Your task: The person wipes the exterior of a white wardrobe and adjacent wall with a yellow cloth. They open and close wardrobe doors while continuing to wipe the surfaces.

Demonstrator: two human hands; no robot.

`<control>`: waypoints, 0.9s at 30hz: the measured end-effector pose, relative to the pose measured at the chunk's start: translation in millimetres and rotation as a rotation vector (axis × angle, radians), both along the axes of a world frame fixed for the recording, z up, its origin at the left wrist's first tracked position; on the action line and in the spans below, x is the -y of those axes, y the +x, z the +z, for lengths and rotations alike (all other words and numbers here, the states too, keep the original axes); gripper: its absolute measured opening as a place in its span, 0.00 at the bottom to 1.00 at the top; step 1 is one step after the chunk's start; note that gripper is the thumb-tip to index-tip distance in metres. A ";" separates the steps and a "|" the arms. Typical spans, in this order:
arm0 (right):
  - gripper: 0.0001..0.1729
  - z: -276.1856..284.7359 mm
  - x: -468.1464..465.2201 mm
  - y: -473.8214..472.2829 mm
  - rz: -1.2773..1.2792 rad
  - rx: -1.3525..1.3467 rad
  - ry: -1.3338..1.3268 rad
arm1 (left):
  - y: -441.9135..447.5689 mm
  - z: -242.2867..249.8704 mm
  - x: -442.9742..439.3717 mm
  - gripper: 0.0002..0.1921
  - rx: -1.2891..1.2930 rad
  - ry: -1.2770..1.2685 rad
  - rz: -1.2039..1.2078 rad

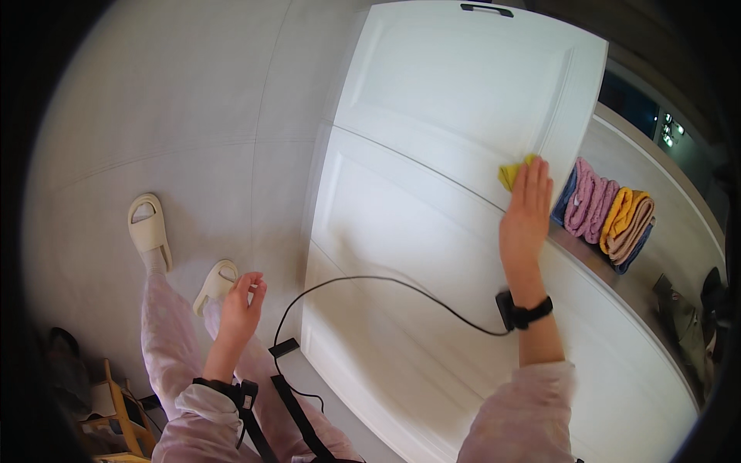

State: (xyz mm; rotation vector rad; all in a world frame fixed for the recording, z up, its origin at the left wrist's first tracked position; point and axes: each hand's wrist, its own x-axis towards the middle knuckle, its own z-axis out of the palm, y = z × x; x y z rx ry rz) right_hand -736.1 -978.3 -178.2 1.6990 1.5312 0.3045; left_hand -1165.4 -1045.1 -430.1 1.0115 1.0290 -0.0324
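Observation:
My right hand (524, 217) lies nearly flat on a white panelled cabinet door (463, 87), close to its right edge. A yellow cloth (510, 175) is pressed under its fingers, mostly covered by them. A black band with a small device (524, 312) circles the right wrist. My left hand (243, 304) hangs in the air over my legs, fingers loosely curled and holding nothing. It too has a black wrist strap (223, 389). Below the door seam, more white cabinet front (405, 231) extends towards me.
Folded towels, pink (587, 199) and yellow (616, 217) among them, stand on a shelf right of the door. A black cable (370, 278) loops from the right wrist across the cabinet front. A black handle (486, 10) tops the door. A wooden frame (124, 414) stands lower left.

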 end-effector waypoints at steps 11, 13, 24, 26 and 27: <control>0.33 17.1 -136.4 127.6 0.244 0.156 0.121 | 36.8 -7.6 -44.8 0.12 -0.081 -0.023 -0.054; 0.30 9.8 -209.5 165.8 0.291 0.270 0.150 | 45.0 -10.6 -48.8 0.13 -0.026 0.006 -0.040; 0.30 14.5 -44.5 47.1 0.067 -0.008 -0.181 | 47.6 -27.9 -40.5 0.16 -0.071 -0.202 0.124; 0.28 16.0 -75.3 69.1 0.159 0.045 -0.215 | 51.7 -32.3 -39.0 0.15 -0.024 -0.136 0.218; 0.28 16.6 -107.4 91.1 0.165 0.099 -0.212 | 53.9 -32.2 -39.8 0.15 0.009 -0.118 0.280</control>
